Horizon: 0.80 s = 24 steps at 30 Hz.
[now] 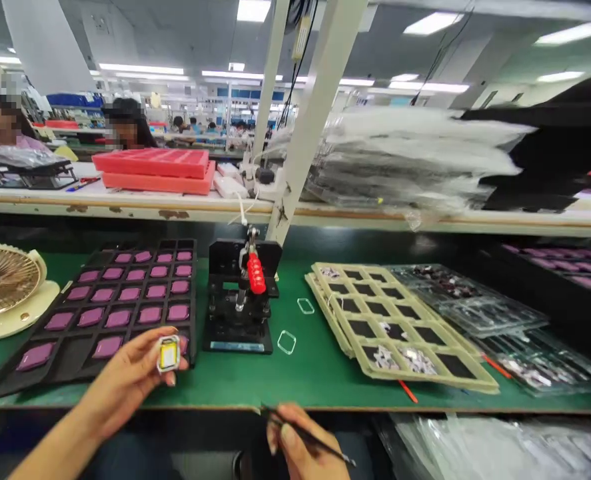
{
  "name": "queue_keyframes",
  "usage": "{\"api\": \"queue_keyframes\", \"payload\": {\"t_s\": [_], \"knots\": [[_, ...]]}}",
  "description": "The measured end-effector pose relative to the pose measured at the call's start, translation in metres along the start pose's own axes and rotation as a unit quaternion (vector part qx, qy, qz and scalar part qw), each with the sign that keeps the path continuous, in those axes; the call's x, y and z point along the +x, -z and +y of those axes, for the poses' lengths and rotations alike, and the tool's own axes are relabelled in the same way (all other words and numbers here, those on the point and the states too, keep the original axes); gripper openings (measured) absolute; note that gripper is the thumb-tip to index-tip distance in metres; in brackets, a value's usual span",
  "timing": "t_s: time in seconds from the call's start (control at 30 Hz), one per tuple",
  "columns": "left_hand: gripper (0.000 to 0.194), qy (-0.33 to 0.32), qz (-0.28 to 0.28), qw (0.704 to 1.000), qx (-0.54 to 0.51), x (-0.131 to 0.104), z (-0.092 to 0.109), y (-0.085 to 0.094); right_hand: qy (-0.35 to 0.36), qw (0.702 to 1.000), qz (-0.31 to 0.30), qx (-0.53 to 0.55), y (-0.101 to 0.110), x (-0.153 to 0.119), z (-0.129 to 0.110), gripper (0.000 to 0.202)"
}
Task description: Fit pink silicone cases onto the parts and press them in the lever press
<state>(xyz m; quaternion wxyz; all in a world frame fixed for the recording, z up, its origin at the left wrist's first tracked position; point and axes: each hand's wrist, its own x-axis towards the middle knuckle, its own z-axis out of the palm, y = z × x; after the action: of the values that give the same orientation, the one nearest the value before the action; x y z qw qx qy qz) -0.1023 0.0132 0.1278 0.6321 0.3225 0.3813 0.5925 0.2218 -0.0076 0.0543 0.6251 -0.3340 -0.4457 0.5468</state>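
While a green surface point(295, 373) stretches ahead, a small square part with a yellow centre point(168, 353) is pinched between the fingertips of the left hand point(125, 380), its grip closed on the part just above the surface's near edge, at about 8 o'clock in the view. A thin dark tool point(308, 437), seemingly tweezers, is clasped by the right hand point(300, 450), low at 6 o'clock, below the surface's edge; that grip is closed on it too.

A black tray of purple pieces point(120, 300) is seen just beyond the left hand, at 10 o'clock from it. A black press fixture with a red handle point(242, 300) is set beside the tray, near the centre. Two small clear frames point(295, 327) are laid on the bare green just to the fixture's right. Beige compartment trays point(400, 327) are stacked at 3 o'clock, with clear plastic trays point(480, 307) further right. A cream desk fan point(5, 290) is placed at 9 o'clock. Red trays point(155, 170) are stacked on the shelf above, at 11 o'clock, where other people are seated behind.
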Motion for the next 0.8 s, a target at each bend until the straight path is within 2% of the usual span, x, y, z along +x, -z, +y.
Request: {"api": "queue_keyframes", "payload": {"t_s": [0.07, 0.13, 0.2, 0.27, 0.47, 0.8], "knots": [[0.042, 0.027, -0.060, 0.995, -0.079, -0.026, -0.035, -0.016, 0.100, 0.988, -0.092, -0.070, -0.024, 0.011, -0.011, 0.017], [0.038, 0.051, -0.107, 0.982, -0.144, -0.038, -0.061, -0.030, 0.187, 0.965, -0.134, -0.128, -0.043, 0.017, -0.017, 0.031], [0.032, 0.076, -0.128, 0.972, -0.183, -0.043, -0.077, -0.040, 0.254, 0.941, -0.164, -0.154, -0.056, 0.016, -0.018, 0.043], [0.029, 0.090, -0.136, 0.965, -0.205, -0.046, -0.084, -0.045, 0.287, 0.926, -0.191, -0.152, -0.063, 0.010, -0.016, 0.048], [0.028, 0.087, -0.149, 0.962, -0.213, -0.056, -0.086, -0.050, 0.287, 0.923, -0.191, -0.168, -0.060, -0.012, -0.008, 0.054], [0.029, 0.087, -0.134, 0.970, -0.184, -0.057, -0.088, -0.056, 0.268, 0.923, -0.202, -0.188, -0.046, -0.013, -0.009, 0.053]]}}
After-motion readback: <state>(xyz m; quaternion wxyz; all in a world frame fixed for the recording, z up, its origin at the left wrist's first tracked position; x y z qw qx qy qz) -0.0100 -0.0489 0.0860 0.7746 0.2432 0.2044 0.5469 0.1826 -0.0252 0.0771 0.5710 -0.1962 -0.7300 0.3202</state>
